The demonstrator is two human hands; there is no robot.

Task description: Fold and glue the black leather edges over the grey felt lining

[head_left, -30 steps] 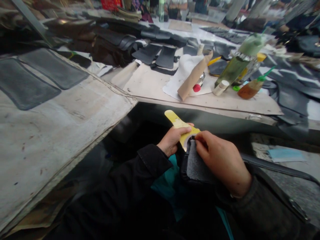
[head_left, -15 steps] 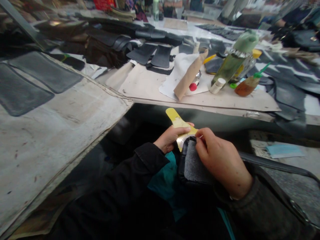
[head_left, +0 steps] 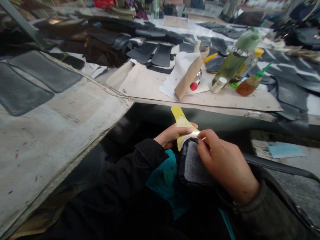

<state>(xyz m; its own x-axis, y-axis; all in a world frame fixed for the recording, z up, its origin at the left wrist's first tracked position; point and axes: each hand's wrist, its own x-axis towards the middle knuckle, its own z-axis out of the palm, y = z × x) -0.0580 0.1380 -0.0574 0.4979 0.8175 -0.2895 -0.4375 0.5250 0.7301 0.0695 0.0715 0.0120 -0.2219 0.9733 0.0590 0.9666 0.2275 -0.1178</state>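
Left hand (head_left: 172,135): its grip is pressed together on the yellow strip (head_left: 178,118), thumb on top.
Yellow strip: one, flat, stiff-looking, with a rounded tip; it rises from the left hand, below the tabletop (head_left: 150,83) edge.
Right hand (head_left: 225,166): its grip pinches the top edge of the dark pad (head_left: 193,163), where that edge meets the strip.
Dark pad: one, with a fuzzy grey felt-like face and a smooth black rolled rim; it lies over the lap.
Grey mats (head_left: 45,70): two, rectangular with rounded corners, matte, flat at the left.
Green bottle (head_left: 233,61): one, clear plastic, leaning.
Amber bottle (head_left: 246,87): one, small, with a green nozzle, beside the green bottle.
Brown paper roll (head_left: 191,75): one, tilted over a white sheet (head_left: 182,65).
Black cut pieces (head_left: 162,55): several, flat and leathery; I cannot tell the exact count.
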